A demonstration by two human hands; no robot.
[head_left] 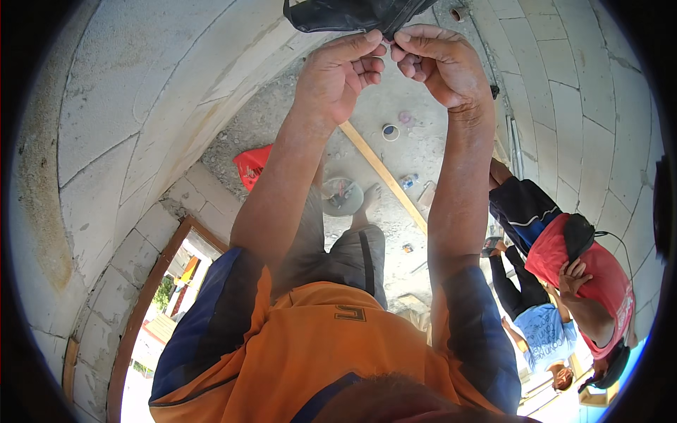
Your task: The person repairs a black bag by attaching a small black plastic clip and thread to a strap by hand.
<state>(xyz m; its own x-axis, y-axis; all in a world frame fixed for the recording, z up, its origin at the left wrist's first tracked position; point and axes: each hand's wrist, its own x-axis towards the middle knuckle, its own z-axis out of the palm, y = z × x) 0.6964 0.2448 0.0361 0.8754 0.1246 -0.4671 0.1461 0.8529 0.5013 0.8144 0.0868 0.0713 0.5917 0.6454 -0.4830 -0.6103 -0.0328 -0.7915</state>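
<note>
At the top edge of the head view hangs a black bag (342, 15), only its lower part in the picture. My left hand (340, 76) is closed, thumb and forefinger pinched at the bag's bottom edge. Right beside it my right hand (446, 65) pinches the same edge, its other fingers curled. The fingertips of both hands nearly meet there. What exactly lies between them, a seam or a strap end, is too small to tell.
Pale block walls rise left and right. On the dusty floor are a round bucket (343, 197), a wooden plank (381, 174), a red sack (251, 166), a small pot (390, 132) and a plastic bottle (408, 181). Two people, in red (582, 271) and light blue (543, 335), stand at the right.
</note>
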